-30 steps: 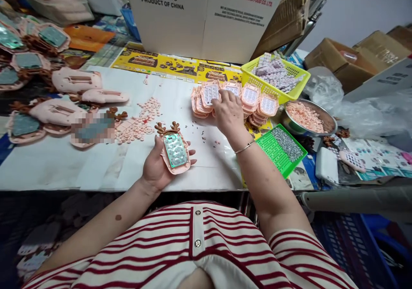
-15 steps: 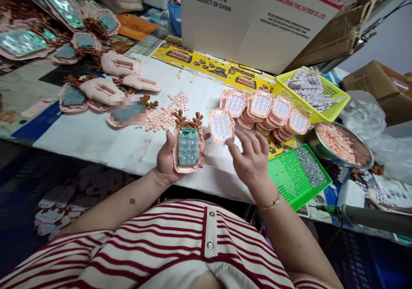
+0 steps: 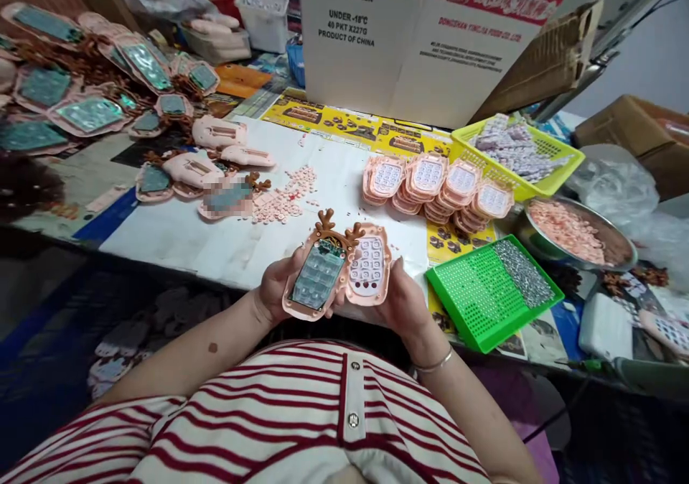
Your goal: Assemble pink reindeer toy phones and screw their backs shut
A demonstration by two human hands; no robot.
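Observation:
My left hand holds a pink reindeer-shaped toy phone shell with brown antlers and a green circuit board facing up. Beside it, my right hand holds a pink keypad cover with white buttons, its edge touching the shell. Both are held just over the near edge of the white-covered table. A stack of the same pink keypad covers lies farther back on the table.
A green tray of small screws sits to the right, a metal bowl of pink buttons and a yellow basket behind it. Loose pink buttons and several shells lie at the left. A large cardboard box stands behind.
My right hand took a keypad cover from the stack and brought it back beside the shell in my left hand. Both hands moved closer to my body.

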